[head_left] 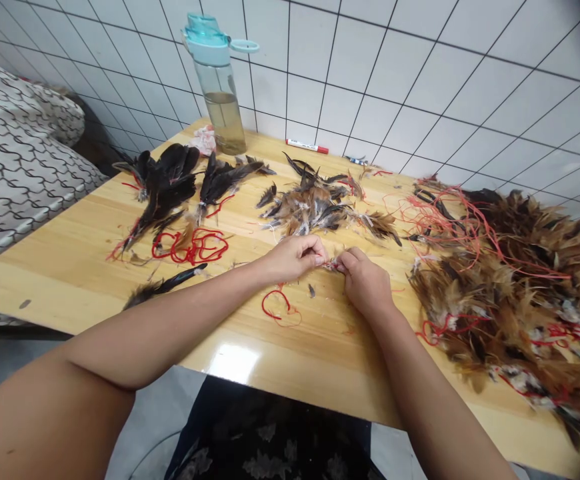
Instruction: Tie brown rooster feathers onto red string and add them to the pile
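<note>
My left hand (300, 259) is closed in a pinch over the middle of the table, with a bit of red thread at its fingertips. Close beside it, my right hand (367, 279) is closed on a small feather bundle (331, 265), whose whitish, red-wrapped end shows between the hands. The rest of the bundle is hidden by my fingers. Below the hands lies a loose loop of red yarn (276, 305). A loose pile of brown, grey and black feathers (315, 207) is just beyond them.
Black feathers (170, 177) and coiled red yarn (190, 247) lie left. A large heap of tied brown feathers (515, 287) and tangled red thread (450, 213) cover the right. A water bottle (223, 100) and red marker (307, 146) are near the tiled wall (370, 67).
</note>
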The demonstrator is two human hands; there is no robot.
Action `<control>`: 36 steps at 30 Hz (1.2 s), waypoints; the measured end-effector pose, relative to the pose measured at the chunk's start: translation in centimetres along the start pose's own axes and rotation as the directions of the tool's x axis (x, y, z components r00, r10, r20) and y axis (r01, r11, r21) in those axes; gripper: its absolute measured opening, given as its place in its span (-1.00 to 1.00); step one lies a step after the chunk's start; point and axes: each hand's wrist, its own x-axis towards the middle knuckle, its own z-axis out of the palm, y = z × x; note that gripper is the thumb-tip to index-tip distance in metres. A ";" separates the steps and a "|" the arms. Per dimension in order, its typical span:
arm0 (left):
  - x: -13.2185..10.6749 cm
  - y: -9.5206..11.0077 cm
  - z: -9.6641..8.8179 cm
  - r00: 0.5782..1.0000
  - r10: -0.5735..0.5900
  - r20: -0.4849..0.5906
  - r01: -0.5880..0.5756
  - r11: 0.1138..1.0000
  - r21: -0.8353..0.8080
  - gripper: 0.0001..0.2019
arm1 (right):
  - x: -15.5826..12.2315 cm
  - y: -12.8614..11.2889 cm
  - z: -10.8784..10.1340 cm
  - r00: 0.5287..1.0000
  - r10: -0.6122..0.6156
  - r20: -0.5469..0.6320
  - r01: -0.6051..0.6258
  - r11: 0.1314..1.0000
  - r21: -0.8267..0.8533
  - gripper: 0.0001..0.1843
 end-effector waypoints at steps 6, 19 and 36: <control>0.0 -0.1 0.0 1.000 0.004 0.026 -0.005 0.998 0.057 -0.92 | 0.2 0.4 0.1 1.000 -0.020 0.008 0.021 0.996 -0.087 -0.68; 0.1 0.0 0.0 0.998 0.023 0.061 -0.030 0.993 0.116 -0.90 | 0.4 0.2 0.6 0.991 0.028 -0.129 0.035 0.887 0.461 -0.92; 0.0 0.0 0.0 0.995 -0.095 0.026 0.097 0.986 -0.137 -0.91 | 0.5 0.3 1.0 0.993 -0.102 -0.066 0.121 0.858 0.500 -0.88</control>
